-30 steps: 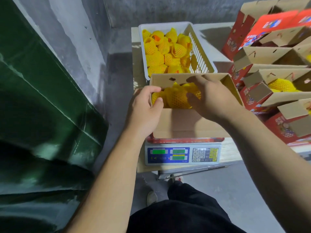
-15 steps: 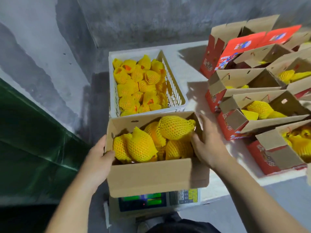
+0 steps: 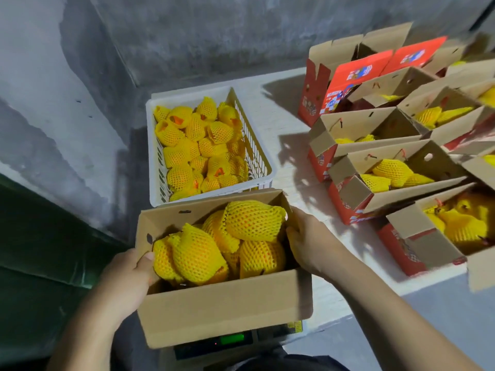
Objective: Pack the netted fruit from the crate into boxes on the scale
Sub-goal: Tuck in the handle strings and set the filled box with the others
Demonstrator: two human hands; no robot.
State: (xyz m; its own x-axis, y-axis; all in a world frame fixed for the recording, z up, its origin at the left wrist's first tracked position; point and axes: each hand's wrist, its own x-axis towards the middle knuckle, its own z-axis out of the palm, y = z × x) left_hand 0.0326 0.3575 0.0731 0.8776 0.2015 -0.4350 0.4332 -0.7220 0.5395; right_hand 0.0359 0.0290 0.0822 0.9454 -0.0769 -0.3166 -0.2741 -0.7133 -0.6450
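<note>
Nearest, the scale (image 3: 235, 341) carries an open box (image 3: 227, 303) full of netted fruit (image 3: 251, 220) — left hand (image 3: 126, 279) grips its left wall, thumb inside; right hand (image 3: 308, 242) curls over the right wall. Just beyond sits the white crate (image 3: 158, 183) holding more fruit — filled boxes (image 3: 375, 167) stand at far right.

text: none showing legibly | red boxes (image 3: 351, 84): carrying printed graphics, too blurred to read | scale (image 3: 233, 341): green display glowing, digits not resolving | keypad sticker (image 3: 294, 326): showing yellow, unreadable
</note>
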